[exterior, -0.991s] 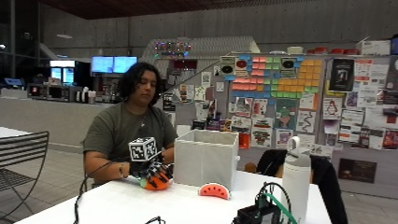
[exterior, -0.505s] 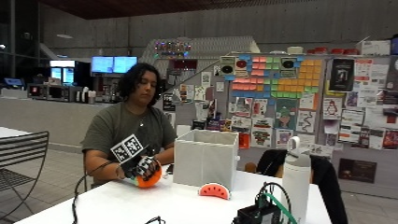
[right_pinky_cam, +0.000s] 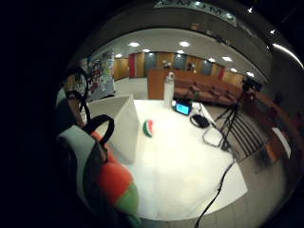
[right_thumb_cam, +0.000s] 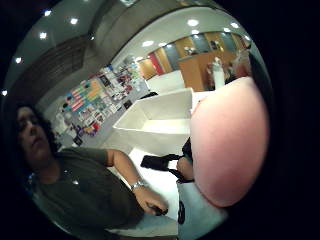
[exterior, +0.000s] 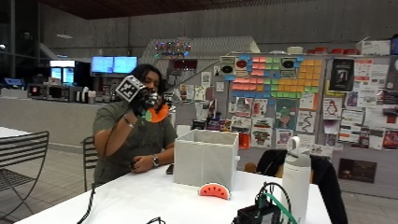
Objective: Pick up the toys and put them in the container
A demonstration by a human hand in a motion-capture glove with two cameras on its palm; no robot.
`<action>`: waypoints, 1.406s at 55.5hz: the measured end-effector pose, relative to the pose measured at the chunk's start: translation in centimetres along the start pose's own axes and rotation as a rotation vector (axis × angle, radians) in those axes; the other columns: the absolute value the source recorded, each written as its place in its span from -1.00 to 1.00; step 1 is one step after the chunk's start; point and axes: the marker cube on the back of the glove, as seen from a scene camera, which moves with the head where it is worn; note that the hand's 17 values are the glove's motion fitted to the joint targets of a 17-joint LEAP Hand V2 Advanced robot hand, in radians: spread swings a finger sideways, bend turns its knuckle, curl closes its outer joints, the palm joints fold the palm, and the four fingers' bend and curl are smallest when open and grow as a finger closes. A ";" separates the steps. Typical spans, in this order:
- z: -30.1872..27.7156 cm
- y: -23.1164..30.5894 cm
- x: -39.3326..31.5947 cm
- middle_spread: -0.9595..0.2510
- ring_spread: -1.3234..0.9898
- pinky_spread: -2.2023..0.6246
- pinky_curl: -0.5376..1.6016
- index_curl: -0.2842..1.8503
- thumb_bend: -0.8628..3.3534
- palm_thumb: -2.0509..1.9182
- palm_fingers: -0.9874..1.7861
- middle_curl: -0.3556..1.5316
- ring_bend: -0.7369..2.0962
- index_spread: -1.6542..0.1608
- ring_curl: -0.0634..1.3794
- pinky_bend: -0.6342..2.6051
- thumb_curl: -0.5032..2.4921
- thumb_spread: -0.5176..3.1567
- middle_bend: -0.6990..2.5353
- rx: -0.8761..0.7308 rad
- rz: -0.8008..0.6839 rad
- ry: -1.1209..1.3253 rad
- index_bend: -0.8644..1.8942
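right now, seen from across the table:
person: seated behind a white table [exterior: 143, 196], gloved right hand [exterior: 142, 100] raised to about face height, well above the tabletop.
right hand fingers: curled round an orange toy with a green patch [exterior: 157, 114]; the toy hangs just beside and below the glove, up in the air, to the side of the container and higher than its rim.
little finger side palm view: the same orange toy with its green patch [right_pinky_cam: 114, 183] fills the near edge, close against the palm, with black straps across it.
thumb side palm view: a large pinkish-orange rounded surface [right_thumb_cam: 230, 145] fills much of the picture, close to the palm; i cannot tell which part of the toy it is.
container: a white square fabric box [exterior: 206, 156], open at the top, standing upright on the table in front of the person; what lies inside cannot be seen from the outside view, and the thumb side view shows only bare white inner walls [right_thumb_cam: 160, 117].
second toy: a watermelon slice [exterior: 214, 190], red with a green rind, lying on the table just in front of the container, touching nothing else; it also shows beside the box in the little finger side view [right_pinky_cam: 148, 128].
bare left hand: resting on the table [exterior: 144, 163] beside the container, a watch on the wrist, holding something small and dark that i cannot identify.
other things: a white bottle with a loop handle [exterior: 296, 179] stands near the table's right end, next to a black device with green cables [exterior: 264, 212]; a metal chair [exterior: 22, 156] stands off to the side.
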 end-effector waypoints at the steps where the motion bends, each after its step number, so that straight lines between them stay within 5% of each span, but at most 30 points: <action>1: 0.3 -1.6 -0.1 -0.18 -0.22 0.28 0.04 -0.19 -0.55 0.35 0.46 0.23 0.51 0.35 -0.01 0.13 -0.17 -0.28 0.04 0.002 0.084 0.030 -0.09; 11: 4.4 -11.6 -2.7 -0.18 -0.21 0.28 0.05 -0.11 -0.57 0.35 0.44 0.29 0.52 0.34 0.01 0.14 -0.14 -0.30 0.04 -0.033 0.212 -0.042 -0.09; 22: 13.3 -16.8 -4.3 -0.18 -0.20 0.28 0.04 -0.03 -0.59 0.35 0.43 0.33 0.53 0.34 0.03 0.15 -0.11 -0.31 0.03 -0.184 -0.009 0.081 -0.11; 28: 16.1 -17.8 -3.7 -0.18 -0.20 0.29 0.03 0.02 -0.60 0.34 0.40 0.35 0.52 0.33 0.02 0.13 -0.10 -0.30 0.01 -0.211 0.141 0.136 -0.13; 33: 17.7 -16.8 -5.7 -0.17 -0.19 0.30 0.00 0.04 -0.61 0.31 0.20 0.31 0.45 0.34 -0.02 0.08 -0.12 -0.27 -0.06 -0.333 -0.026 -0.046 -0.17; 40: 19.8 -16.0 -2.3 -0.01 -0.11 0.45 -0.02 0.03 -0.65 0.09 -0.36 0.17 0.11 0.32 -0.18 0.04 -0.25 -0.18 -0.24 -0.407 0.087 0.113 -0.11; 46: 19.5 -14.8 -1.6 0.11 -0.07 0.51 -0.10 -0.05 -0.62 0.04 -0.32 0.09 -0.03 0.29 -0.38 0.01 -0.30 -0.17 -0.32 -0.418 -0.043 0.033 -0.13; 54: 18.7 -13.6 0.3 0.18 -0.07 0.55 -0.15 -0.10 -0.61 0.02 -0.21 0.02 0.01 0.29 -0.42 -0.05 -0.34 -0.16 -0.35 -0.439 0.117 0.119 -0.14; 61: 17.9 -10.8 2.7 0.19 -0.07 0.56 -0.17 -0.13 -0.62 0.00 -0.16 0.00 0.05 0.29 -0.40 -0.09 -0.38 -0.17 -0.35 -0.480 0.026 0.128 -0.16; 78: 19.1 -0.9 13.3 0.17 -0.10 0.55 -0.20 -0.16 -0.61 0.01 -0.04 -0.05 0.06 0.30 -0.43 -0.16 -0.45 -0.10 -0.35 -0.513 0.535 -0.149 -0.15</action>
